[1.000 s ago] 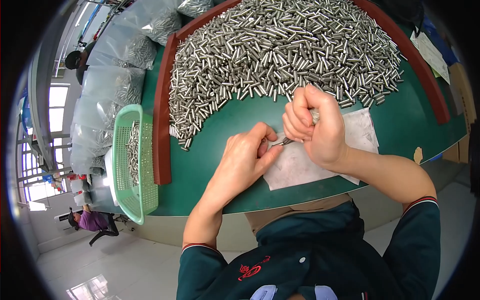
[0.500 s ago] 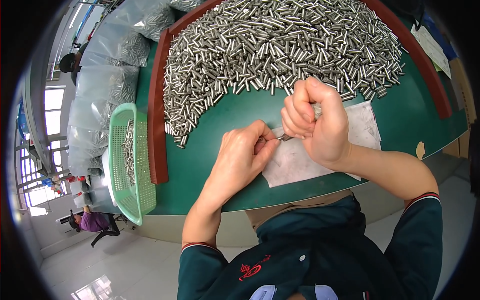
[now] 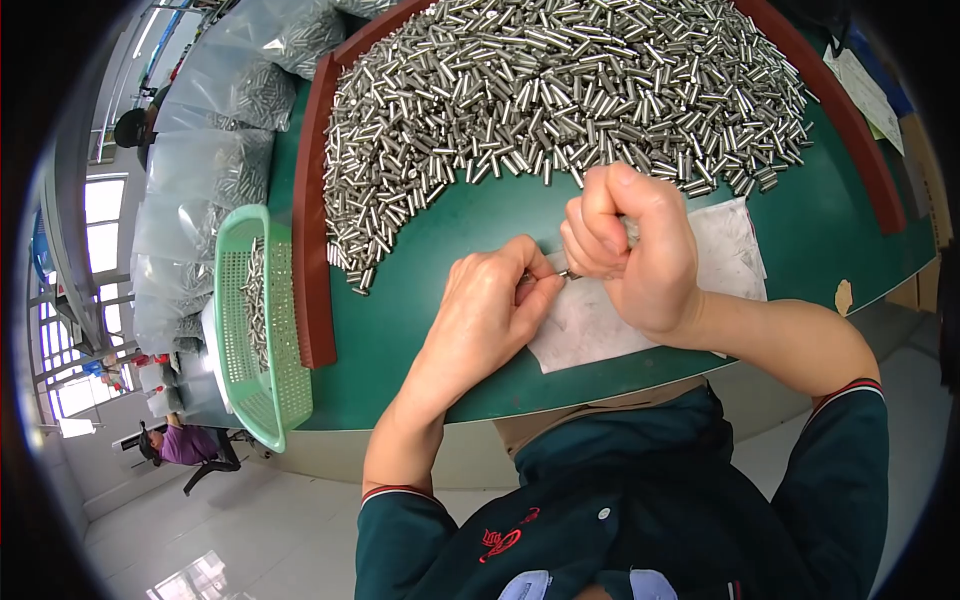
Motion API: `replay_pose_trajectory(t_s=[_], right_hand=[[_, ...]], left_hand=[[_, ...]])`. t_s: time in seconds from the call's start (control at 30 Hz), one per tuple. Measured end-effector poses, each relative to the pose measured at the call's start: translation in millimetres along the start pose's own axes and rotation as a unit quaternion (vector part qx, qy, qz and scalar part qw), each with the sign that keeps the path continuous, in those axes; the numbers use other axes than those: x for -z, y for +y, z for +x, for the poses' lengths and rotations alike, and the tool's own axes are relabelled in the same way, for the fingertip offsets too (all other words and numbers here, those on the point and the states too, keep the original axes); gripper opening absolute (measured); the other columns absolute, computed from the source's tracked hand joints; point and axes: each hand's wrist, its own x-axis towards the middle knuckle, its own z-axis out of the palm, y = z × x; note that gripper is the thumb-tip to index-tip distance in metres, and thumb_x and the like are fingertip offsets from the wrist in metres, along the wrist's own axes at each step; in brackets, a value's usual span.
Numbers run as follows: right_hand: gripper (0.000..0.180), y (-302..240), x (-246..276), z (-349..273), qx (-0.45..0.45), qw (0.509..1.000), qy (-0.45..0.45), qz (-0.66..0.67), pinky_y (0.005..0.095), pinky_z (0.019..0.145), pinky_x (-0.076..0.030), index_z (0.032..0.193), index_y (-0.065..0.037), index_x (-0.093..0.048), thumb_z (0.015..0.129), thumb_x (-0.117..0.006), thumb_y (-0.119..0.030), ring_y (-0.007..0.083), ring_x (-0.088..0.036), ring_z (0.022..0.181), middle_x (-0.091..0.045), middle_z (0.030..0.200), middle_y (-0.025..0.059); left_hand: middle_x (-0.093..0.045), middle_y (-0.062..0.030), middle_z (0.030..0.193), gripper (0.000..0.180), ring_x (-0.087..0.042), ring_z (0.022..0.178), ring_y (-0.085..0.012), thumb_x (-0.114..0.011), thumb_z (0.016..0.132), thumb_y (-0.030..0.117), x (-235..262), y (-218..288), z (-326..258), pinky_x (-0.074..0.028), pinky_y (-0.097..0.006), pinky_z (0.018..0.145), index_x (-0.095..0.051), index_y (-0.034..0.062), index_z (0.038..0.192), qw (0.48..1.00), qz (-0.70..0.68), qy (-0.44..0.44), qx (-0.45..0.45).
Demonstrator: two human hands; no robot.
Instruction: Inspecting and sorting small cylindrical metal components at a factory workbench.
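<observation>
A small metal piece [image 3: 562, 273] is pinched between thumb and forefinger of the left hand [image 3: 485, 305], above the near part of the desk [image 3: 400, 270]. The right hand [image 3: 645, 255] is curled into a fist around a slim tool [image 3: 573, 275], mostly hidden, its dark tip pointed at the piece. Below the right hand, a smudged white sheet [image 3: 732, 245] is spread. Beyond, a broad pile of metal pins [image 3: 560, 90] is bordered by red-brown rails [image 3: 315, 220]. Outside the left rail, more pins are held in a green basket [image 3: 292, 345], with filled plastic bags [image 3: 190, 160] lined up behind.
</observation>
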Motion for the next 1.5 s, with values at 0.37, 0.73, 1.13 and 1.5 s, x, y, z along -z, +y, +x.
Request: replay_pose_trajectory(t_s=[0.37, 0.73, 1.13, 1.5], right_hand=[[0.038, 1, 2, 2, -0.004, 1.000, -0.009, 0.025, 0.0238, 0.039, -0.018, 0.054, -0.011, -0.029, 0.088, -0.027, -0.028, 0.0083, -0.018, 0.040, -0.025, 0.043, -0.0019], [0.031, 0, -1, -1, 0.028, 0.999, 0.000, -0.037, 0.0228, 0.043, -0.023, 0.054, -0.005, -0.033, 0.082, -0.033, -0.015, 0.0068, -0.026, 0.048, -0.032, 0.051, -0.0001], [0.030, 4, -4, 0, 0.065, 0.990, -0.016, -0.125, 0.0265, 0.043, -0.028, 0.055, -0.001, -0.034, 0.081, -0.034, -0.014, 0.0103, -0.029, 0.048, -0.035, 0.051, 0.0038], [0.031, -4, 4, -1, -0.015, 0.999, 0.001, 0.033, 0.0226, 0.039, -0.020, 0.055, -0.007, -0.029, 0.084, -0.031, -0.016, 0.0065, -0.023, 0.043, -0.029, 0.049, -0.0008]], left_hand=[[-0.049, -0.0131, 0.049, 0.012, -0.049, 0.044, -0.0277, -0.060, 0.070, 0.004, 0, -4, 0, -0.037, -0.035, 0.044, -0.050, -0.0014, 0.066, 1.000, -0.002, 0.005, -0.010], [-0.048, -0.0127, 0.049, 0.012, -0.048, 0.044, -0.0274, -0.059, 0.070, 0.005, 0, 0, 2, -0.037, -0.035, 0.045, -0.050, -0.0017, 0.066, 1.000, -0.011, -0.003, -0.002], [-0.051, -0.0149, 0.053, 0.012, -0.050, 0.047, -0.0308, -0.058, 0.072, 0.005, 4, 3, 6, -0.038, -0.037, 0.047, -0.050, -0.0023, 0.067, 1.000, -0.001, -0.013, -0.022], [-0.052, 0.0000, 0.072, 0.012, -0.045, 0.061, -0.0057, -0.056, 0.081, 0.011, 15, -17, 5, -0.038, -0.019, 0.054, -0.052, 0.0004, 0.081, 0.972, -0.215, -0.091, 0.037]])
